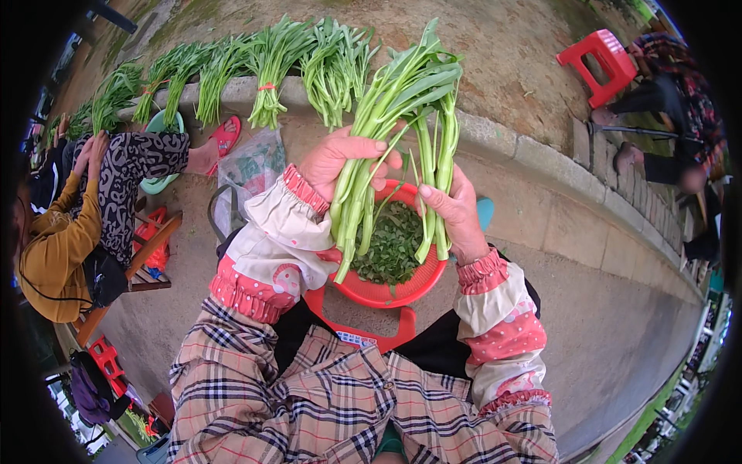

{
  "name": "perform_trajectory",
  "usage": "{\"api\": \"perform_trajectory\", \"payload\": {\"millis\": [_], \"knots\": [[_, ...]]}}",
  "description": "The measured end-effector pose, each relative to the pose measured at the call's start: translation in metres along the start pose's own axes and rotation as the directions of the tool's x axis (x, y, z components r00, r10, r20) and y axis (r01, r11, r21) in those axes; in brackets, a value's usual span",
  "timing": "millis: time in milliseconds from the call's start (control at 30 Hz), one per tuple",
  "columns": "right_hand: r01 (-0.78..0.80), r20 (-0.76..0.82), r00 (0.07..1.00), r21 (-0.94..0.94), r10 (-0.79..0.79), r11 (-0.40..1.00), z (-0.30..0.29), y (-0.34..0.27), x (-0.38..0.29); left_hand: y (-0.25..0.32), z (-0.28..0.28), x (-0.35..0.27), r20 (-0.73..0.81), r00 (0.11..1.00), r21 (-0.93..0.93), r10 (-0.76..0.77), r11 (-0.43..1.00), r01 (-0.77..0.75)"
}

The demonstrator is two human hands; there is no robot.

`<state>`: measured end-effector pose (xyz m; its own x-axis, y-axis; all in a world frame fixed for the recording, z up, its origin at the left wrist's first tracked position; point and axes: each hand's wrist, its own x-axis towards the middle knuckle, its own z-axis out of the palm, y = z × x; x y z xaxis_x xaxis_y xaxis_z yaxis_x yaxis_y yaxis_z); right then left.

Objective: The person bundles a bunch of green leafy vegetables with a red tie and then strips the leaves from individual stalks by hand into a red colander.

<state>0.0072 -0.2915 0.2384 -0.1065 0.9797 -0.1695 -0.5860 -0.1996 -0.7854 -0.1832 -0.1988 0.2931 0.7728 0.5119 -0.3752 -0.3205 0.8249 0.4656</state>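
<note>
My left hand (pixel 342 159) grips a thick bunch of water spinach (pixel 371 122), its pale cut stems pointing down towards me. A few more stems (pixel 443 156) are held in my right hand (pixel 455 211), with the thumb across them. The leafy tops of both bunches meet and overlap above my hands. Below them a red plastic colander basket (pixel 379 297) holds loose dark green leaves (pixel 394 243). The basket rests over a red plastic stool (pixel 406 327) between my knees.
Several greens bundles (pixel 269 81) line the concrete curb (pixel 490 130) ahead. At left, a seated person (pixel 64 261) handles greens beside a green basin (pixel 159 184). A plastic bag (pixel 249 174) lies left of my hands. Another person (pixel 666 104) sits far right near a red stool (pixel 603 64).
</note>
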Motion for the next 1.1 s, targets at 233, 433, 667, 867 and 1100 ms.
{"api": "perform_trajectory", "payload": {"millis": [233,433,667,867,1100], "knots": [[-0.001,0.024,1.000,-0.029,0.002,1.000,-0.001,0.003,0.000,-0.015,0.010,0.017,-0.076,0.989,0.221,0.129,0.969,-0.109],[-0.001,0.061,0.998,-0.024,0.002,1.000,-0.006,0.004,0.001,-0.019,0.018,0.022,-0.096,0.988,0.208,0.118,0.973,-0.096],[-0.017,0.049,0.999,-0.056,0.020,0.998,-0.003,-0.002,0.000,-0.018,0.016,0.025,-0.091,0.986,0.213,0.138,0.970,-0.116],[-0.056,0.061,0.996,-0.049,0.059,0.997,-0.004,-0.004,0.001,-0.011,0.019,0.022,-0.109,0.989,0.232,0.102,0.970,-0.074],[-0.086,0.065,0.994,-0.053,0.089,0.995,-0.005,-0.006,0.002,0.002,0.026,0.016,-0.068,0.997,0.183,0.036,0.983,-0.023]]}}
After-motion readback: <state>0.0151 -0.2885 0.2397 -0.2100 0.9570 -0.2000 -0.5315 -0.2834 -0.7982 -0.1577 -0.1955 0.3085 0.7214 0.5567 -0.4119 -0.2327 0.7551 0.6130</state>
